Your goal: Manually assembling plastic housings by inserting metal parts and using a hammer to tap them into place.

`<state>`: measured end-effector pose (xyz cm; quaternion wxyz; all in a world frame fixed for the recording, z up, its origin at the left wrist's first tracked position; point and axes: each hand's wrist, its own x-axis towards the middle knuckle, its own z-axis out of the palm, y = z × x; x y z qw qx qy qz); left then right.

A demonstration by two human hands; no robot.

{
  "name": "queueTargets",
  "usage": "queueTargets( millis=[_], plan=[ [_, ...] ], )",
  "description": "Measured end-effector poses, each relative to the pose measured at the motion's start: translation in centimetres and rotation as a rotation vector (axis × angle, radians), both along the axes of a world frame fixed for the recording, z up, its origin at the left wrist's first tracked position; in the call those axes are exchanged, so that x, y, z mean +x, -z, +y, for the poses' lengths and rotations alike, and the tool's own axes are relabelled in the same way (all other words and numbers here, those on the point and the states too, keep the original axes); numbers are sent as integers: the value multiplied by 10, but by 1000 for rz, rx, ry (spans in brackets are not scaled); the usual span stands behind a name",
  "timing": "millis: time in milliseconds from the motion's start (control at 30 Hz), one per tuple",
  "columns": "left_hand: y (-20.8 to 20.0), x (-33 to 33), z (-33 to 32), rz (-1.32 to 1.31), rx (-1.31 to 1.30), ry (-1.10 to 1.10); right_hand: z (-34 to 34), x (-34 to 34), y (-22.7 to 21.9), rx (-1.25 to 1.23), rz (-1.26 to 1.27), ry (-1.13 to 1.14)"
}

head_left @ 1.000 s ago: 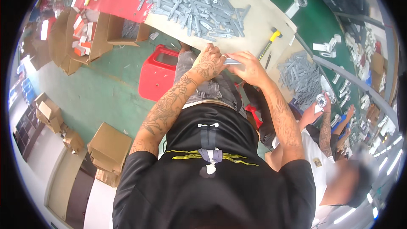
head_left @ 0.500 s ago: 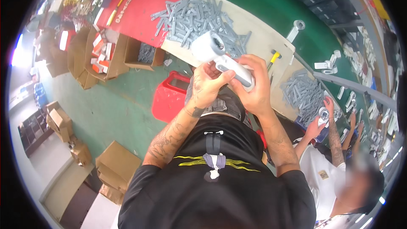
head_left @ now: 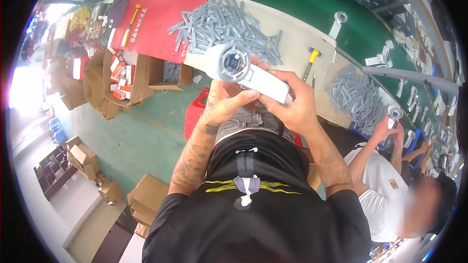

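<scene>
Above the near edge of the bench I hold a white hair dryer (head_left: 265,84), its round head to the left and its handle slanting down to the right. The head's ringed opening faces up toward me, with dark parts visible inside. My left hand (head_left: 225,102) is closed on it from below, near where head and handle meet, the thumb pointing along the handle. My right hand (head_left: 298,101) grips the handle's lower end, fingers behind and thumb in front. Some fingers of both hands are hidden behind it. Just beyond lies a heap of grey plastic handle strips (head_left: 222,25).
A yellow-headed hammer (head_left: 313,58) lies right on the bench; another hammer (head_left: 131,25) lies on a red mat (head_left: 163,7). A second strip heap (head_left: 355,98) is beside a co-worker holding a similar dryer (head_left: 394,114). Open cartons (head_left: 141,75) and a red stool (head_left: 193,114) stand left.
The hair dryer has turned so its round opening faces me, and its head has moved left and slightly down. The handle's grey strip is out of sight. Both hands keep their grip.
</scene>
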<state>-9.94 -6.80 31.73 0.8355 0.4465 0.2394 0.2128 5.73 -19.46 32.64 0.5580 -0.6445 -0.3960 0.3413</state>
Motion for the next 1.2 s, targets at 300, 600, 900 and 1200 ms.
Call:
queueTargets(
  millis=[300, 600, 900, 1200],
  plan=[
    [29, -9, -25, -5, -233, -259, -2, -3, -6, 182, -339, -38],
    [18, 4, -40, -77, -353, -284, 3, 1, -3, 331, -717, 14],
    [17, 8, -44, -47, -300, -212, 1, -6, -1, 344, -820, 37],
    [14, 7, -36, 33, -88, -248, -3, -9, 1, 47, 375, 25]
  ],
)
